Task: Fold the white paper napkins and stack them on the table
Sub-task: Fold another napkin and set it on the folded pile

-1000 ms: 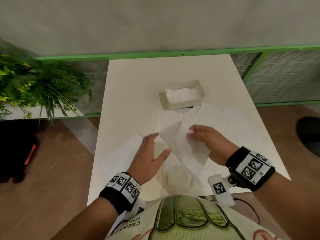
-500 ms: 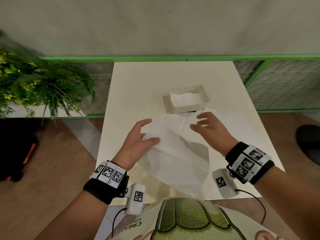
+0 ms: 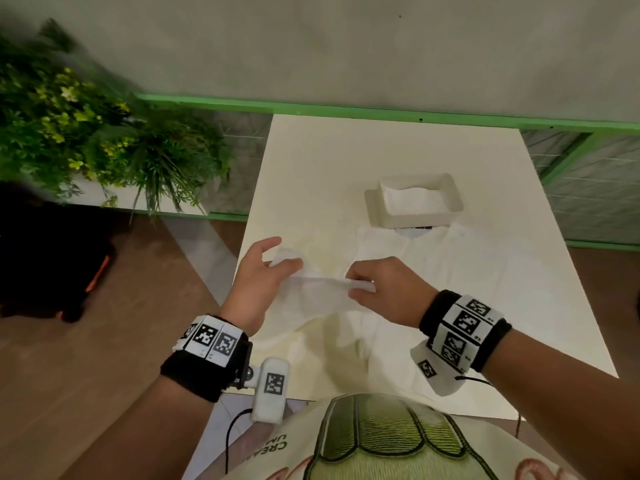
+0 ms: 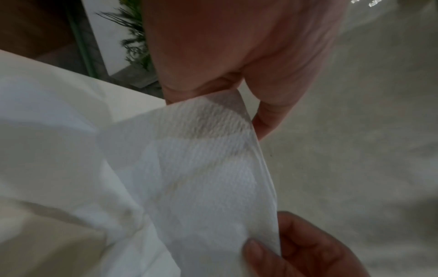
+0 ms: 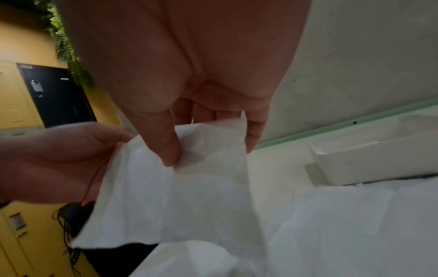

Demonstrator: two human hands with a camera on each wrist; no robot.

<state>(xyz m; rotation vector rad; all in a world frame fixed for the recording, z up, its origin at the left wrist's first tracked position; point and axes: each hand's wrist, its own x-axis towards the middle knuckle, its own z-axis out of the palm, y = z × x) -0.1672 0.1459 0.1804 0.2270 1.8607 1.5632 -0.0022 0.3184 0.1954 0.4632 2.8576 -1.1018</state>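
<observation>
A white paper napkin (image 3: 320,294) hangs lifted above the white table (image 3: 329,174), stretched between both hands. My left hand (image 3: 273,263) pinches its left upper corner between thumb and fingers. My right hand (image 3: 360,285) pinches the right upper corner. In the left wrist view the napkin (image 4: 203,178) runs from my left hand's fingers (image 4: 265,121) down to the right hand's thumb (image 4: 255,251). In the right wrist view my thumb (image 5: 166,146) presses on the napkin (image 5: 180,196). More unfolded napkins (image 3: 467,271) lie flat on the table under and beyond my hands.
A white napkin holder (image 3: 414,204) with napkins inside stands at mid-table beyond my hands. A leafy green plant (image 3: 86,133) sits on a ledge to the left. A green rail (image 3: 381,110) runs along the wall behind the table. Wooden floor lies on both sides.
The napkin has been raised off the table. My right hand, open half a second ago, now pinches its right corner, and my left hand has shifted left and up with its corner.
</observation>
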